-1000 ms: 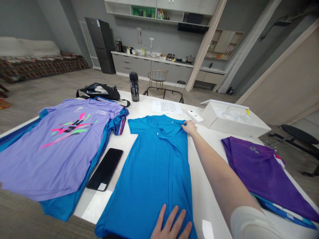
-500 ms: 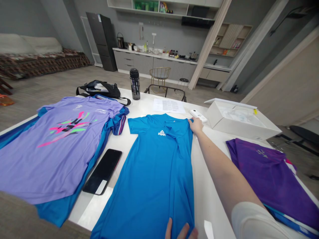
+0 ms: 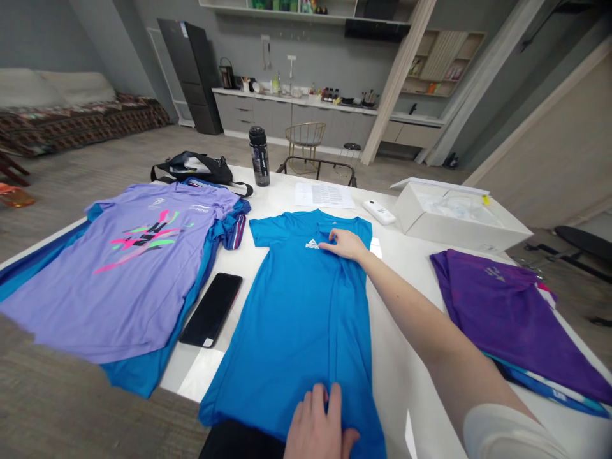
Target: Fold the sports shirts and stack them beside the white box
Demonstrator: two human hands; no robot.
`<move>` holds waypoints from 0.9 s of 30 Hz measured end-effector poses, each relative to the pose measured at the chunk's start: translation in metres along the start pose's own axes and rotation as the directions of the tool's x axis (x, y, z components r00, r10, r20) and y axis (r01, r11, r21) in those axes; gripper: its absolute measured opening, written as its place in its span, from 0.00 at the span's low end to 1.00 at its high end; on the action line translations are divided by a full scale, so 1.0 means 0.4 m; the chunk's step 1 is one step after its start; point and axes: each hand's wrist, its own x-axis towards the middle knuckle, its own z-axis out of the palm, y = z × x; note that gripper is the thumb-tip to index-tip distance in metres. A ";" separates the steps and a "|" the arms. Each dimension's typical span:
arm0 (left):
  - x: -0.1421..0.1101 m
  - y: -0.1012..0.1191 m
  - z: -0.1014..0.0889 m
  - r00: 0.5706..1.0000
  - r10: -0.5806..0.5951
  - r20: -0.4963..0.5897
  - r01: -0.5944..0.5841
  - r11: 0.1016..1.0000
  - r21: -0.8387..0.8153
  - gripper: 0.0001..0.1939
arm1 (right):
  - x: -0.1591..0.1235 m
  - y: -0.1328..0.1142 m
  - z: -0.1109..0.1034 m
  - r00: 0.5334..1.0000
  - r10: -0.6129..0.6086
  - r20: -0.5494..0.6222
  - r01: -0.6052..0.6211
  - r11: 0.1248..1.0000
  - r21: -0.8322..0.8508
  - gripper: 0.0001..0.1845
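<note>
A blue short-sleeved T-shirt (image 3: 296, 306) with a white chest logo lies spread on the table, its right side folded inward in a lengthwise strip. My right hand (image 3: 347, 245) is over its chest just below the collar, partly covering the logo. Thumb and forefinger curve apart there, with no cloth visible between them. Low on the shirt, near the hem, my left hand (image 3: 318, 421) rests palm down with its fingers stretched out on the fabric.
Left are a lilac T-shirt (image 3: 143, 274) on other blue shirts and a black phone (image 3: 211, 311). Folded purple clothing (image 3: 507, 299) lies right. Behind are a bottle (image 3: 259, 158), black bag (image 3: 196, 167), paper (image 3: 325, 195), white device (image 3: 379, 212) and white box (image 3: 459, 223).
My right hand has left the shirt's right shoulder and moved left to the chest. My left hand has come further into view over the lower shirt. The view has shifted slightly.
</note>
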 end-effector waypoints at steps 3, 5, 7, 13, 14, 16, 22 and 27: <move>0.013 0.007 -0.024 0.995 -0.052 0.089 0.050 0.999 0.019 0.25 | -0.012 -0.045 0.021 0.992 0.084 0.089 -0.082 0.996 -0.023 0.26; 0.018 0.012 -0.038 0.994 -0.029 0.105 0.031 0.999 -0.022 0.25 | -0.011 -0.059 0.034 0.983 0.144 0.112 -0.146 0.989 0.016 0.21; 0.018 0.020 -0.050 0.993 0.014 0.114 -0.002 0.994 -0.111 0.24 | -0.004 -0.067 0.041 0.977 0.191 0.098 -0.200 0.976 0.088 0.17; 0.017 0.066 -0.059 0.989 0.061 0.132 0.036 0.775 -0.630 0.12 | 0.021 -0.077 0.034 0.881 0.466 -0.083 -0.449 0.878 0.169 0.27; 0.019 0.073 -0.058 0.987 0.027 0.159 0.095 0.701 -0.707 0.09 | 0.023 -0.079 0.036 0.862 0.501 -0.077 -0.485 0.860 0.158 0.30; 0.024 0.078 -0.054 0.962 -0.035 0.270 0.251 0.496 -0.831 0.05 | 0.026 -0.086 0.045 0.835 0.546 -0.069 -0.534 0.834 0.137 0.30; 0.015 0.029 -0.038 0.930 -0.048 0.365 0.354 0.386 -0.852 0.04 | 0.040 -0.108 0.084 0.878 0.455 -0.147 -0.434 0.887 0.156 0.14; -0.011 -0.038 -0.089 0.977 -0.008 0.214 0.091 0.922 -0.377 0.18 | 0.053 -0.094 0.090 0.947 0.306 -0.093 -0.277 0.930 0.243 0.17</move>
